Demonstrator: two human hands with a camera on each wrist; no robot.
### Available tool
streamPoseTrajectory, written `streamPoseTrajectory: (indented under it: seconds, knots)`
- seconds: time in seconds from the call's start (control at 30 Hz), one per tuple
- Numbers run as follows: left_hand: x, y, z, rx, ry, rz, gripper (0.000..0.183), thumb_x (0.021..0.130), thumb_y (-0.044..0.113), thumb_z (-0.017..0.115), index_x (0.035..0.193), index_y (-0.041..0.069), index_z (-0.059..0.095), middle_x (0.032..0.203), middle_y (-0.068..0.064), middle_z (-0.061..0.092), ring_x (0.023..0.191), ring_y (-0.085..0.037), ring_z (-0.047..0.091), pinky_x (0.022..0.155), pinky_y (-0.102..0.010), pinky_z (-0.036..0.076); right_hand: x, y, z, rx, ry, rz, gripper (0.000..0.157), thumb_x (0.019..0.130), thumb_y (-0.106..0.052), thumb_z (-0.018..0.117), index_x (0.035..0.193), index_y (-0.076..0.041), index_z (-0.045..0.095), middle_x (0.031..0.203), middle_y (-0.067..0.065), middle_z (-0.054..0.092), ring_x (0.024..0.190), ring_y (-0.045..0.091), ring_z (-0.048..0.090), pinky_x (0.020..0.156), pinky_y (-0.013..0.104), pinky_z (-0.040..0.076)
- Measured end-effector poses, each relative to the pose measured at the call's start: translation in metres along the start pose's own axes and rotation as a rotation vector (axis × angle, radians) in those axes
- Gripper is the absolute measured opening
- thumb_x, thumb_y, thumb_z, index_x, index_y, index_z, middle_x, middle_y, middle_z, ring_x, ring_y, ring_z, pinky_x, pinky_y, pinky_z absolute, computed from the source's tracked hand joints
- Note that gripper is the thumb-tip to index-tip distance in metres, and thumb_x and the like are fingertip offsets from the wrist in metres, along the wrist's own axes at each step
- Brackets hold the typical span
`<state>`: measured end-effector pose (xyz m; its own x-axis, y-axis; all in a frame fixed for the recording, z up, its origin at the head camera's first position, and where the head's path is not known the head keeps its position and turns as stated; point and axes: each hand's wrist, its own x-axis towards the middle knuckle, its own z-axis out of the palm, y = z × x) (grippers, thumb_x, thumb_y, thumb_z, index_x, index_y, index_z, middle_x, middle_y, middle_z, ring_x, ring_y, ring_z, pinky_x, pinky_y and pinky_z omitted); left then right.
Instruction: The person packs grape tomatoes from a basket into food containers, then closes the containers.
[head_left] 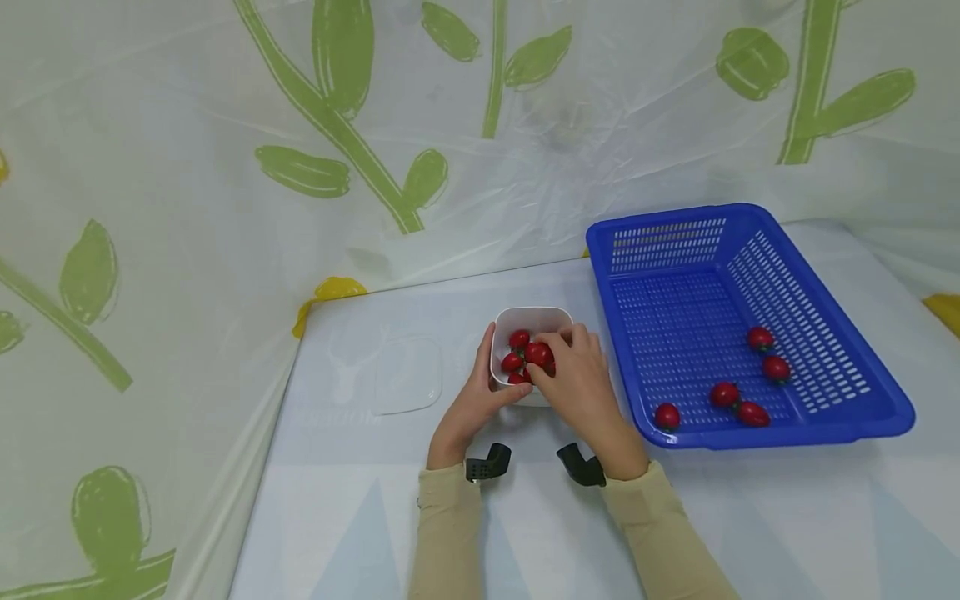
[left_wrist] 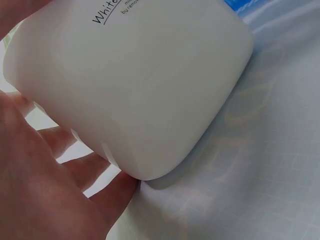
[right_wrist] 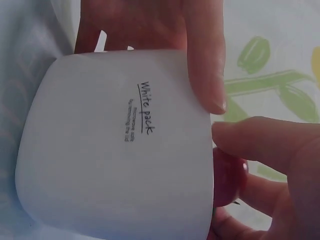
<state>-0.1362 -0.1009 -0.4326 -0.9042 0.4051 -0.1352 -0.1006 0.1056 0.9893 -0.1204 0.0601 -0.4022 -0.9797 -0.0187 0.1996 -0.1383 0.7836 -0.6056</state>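
Note:
A white plastic container (head_left: 534,319) with printed lettering on its front wall (right_wrist: 100,155) stands on the table, holding several small red tomatoes (head_left: 512,362). My left hand (head_left: 474,407) grips the container from the left. Its thumb lies at the near rim, and the fingers (left_wrist: 80,165) spread along the side wall. Over the container's right side, my right hand (head_left: 587,385) pinches a red tomato (right_wrist: 229,177) between thumb and fingers, right at the rim. In the right wrist view the container's wall hides part of that tomato.
Right of the container is a blue perforated basket (head_left: 667,333) with several more tomatoes (head_left: 776,368) on its floor. A clear lid (head_left: 408,375) lies flat on the table to the left. Behind the table hangs a leaf-printed sheet (head_left: 480,208).

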Motion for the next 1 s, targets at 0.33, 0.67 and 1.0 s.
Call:
streamPoseTrajectory:
  seconds: [0.33, 0.67, 1.0]
  knots:
    - [0.003, -0.006, -0.001, 0.004, 0.016, -0.010, 0.090, 0.079, 0.018, 0.066, 0.142, 0.037, 0.004, 0.147, 0.003, 0.009, 0.132, -0.025, 0.013, 0.097, -0.050, 0.030, -0.002, -0.003, -0.004, -0.095, -0.043, -0.007, 0.040, 0.074, -0.018, 0.073, 0.110, -0.005, 0.061, 0.108, 0.012, 0.048, 0.098, 0.026, 0.044, 0.078, 0.042, 0.041]
    - [0.013, -0.028, -0.003, 0.033, 0.036, -0.002, 0.090, 0.077, 0.028, 0.069, 0.138, 0.048, 0.006, 0.145, 0.010, 0.012, 0.131, -0.020, 0.017, 0.096, -0.049, 0.031, -0.002, -0.001, -0.007, -0.109, -0.062, 0.014, 0.042, 0.074, -0.019, 0.072, 0.112, -0.005, 0.061, 0.108, 0.011, 0.050, 0.098, 0.025, 0.043, 0.078, 0.040, 0.045]
    - [0.013, -0.026, -0.005, 0.023, 0.028, -0.030, 0.088, 0.079, 0.023, 0.067, 0.136, 0.051, 0.005, 0.145, 0.012, 0.011, 0.129, -0.017, 0.020, 0.096, -0.047, 0.032, -0.002, -0.004, -0.009, -0.107, -0.071, 0.016, 0.047, 0.074, -0.021, 0.074, 0.115, -0.004, 0.059, 0.111, 0.012, 0.047, 0.100, 0.025, 0.041, 0.078, 0.038, 0.046]
